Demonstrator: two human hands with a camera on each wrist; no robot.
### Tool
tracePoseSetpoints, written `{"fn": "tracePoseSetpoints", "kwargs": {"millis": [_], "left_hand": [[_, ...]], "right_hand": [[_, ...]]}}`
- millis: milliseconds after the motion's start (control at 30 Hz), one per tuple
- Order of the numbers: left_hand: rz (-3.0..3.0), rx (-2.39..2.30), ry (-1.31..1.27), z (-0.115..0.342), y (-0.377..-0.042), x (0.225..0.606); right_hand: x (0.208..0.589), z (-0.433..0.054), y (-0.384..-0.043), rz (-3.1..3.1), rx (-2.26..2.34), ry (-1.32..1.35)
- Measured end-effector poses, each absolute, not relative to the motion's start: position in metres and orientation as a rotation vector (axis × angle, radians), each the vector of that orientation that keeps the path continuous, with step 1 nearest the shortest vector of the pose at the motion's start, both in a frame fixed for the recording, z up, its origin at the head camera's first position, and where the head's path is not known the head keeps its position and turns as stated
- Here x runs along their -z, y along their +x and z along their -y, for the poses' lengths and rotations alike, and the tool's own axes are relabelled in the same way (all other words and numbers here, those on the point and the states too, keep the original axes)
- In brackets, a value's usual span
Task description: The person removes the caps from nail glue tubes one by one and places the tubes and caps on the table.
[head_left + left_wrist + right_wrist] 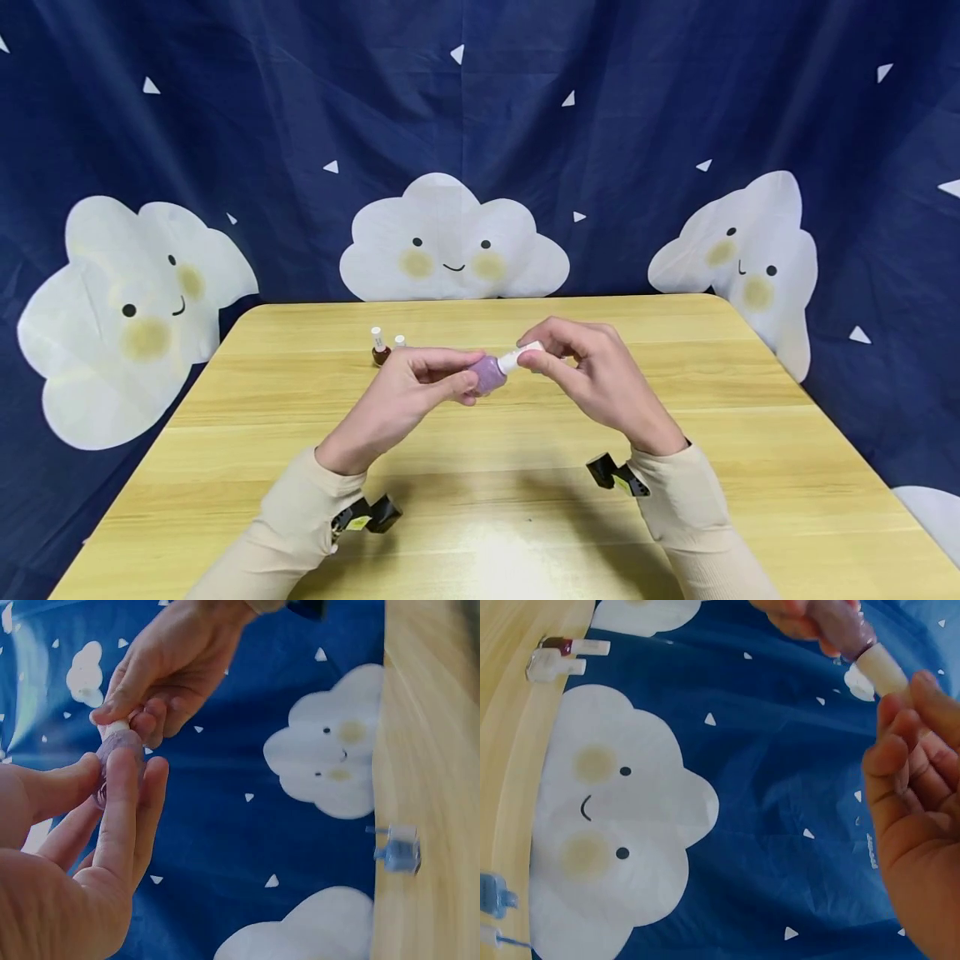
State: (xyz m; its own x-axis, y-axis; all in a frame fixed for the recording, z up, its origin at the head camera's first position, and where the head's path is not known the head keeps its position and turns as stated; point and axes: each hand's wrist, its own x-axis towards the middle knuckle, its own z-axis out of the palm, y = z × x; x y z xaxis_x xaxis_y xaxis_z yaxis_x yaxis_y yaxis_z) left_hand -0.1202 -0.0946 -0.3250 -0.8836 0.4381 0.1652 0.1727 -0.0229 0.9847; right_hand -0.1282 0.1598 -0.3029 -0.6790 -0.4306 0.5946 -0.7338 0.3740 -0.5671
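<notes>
Above the table, my left hand [408, 387] holds a nail polish bottle [489, 375] of lilac colour between thumb and fingers. My right hand [596, 367] pinches its white cap [513, 358]. The bottle is tilted, its cap end toward the right hand. In the right wrist view the cap [883, 669] sits at the bottle's neck, with the right thumb and fingertips round its far end. The left wrist view has the left fingers spread along the glass of the lilac bottle [120, 754].
Behind the left hand stand a dark red polish bottle [381, 355] and a clear one [546, 667], both white-capped. A light blue bottle [493, 895] stands uncapped near the table's far edge, its brush cap [491, 936] beside it. A blue cloud-print curtain [637, 125] hangs behind the table [450, 467].
</notes>
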Motion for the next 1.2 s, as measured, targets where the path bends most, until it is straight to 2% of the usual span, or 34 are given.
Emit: {"fn": "tracePoseSetpoints", "kwargs": {"millis": [233,500,767,1200], "left_hand": [[-1.909,-2.045,0.631,0.093,-0.119,0.324],[-2.171,-2.117,0.659,0.085,-0.113,0.323],[-2.529,-2.057,0.871,0.075,-0.102,0.324],[-2.681,-1.988,1.112,0.064,-0.095,0.334]], "right_hand": [[0.301,-0.164,-0.128,2.261,-1.287,1.060],[0.297,-0.157,-0.122,2.470,-1.428,0.732],[0.297,-0.150,-0.115,2.620,-1.139,0.524],[0.302,-0.142,-0.117,2.601,-1.000,0.303]]}}
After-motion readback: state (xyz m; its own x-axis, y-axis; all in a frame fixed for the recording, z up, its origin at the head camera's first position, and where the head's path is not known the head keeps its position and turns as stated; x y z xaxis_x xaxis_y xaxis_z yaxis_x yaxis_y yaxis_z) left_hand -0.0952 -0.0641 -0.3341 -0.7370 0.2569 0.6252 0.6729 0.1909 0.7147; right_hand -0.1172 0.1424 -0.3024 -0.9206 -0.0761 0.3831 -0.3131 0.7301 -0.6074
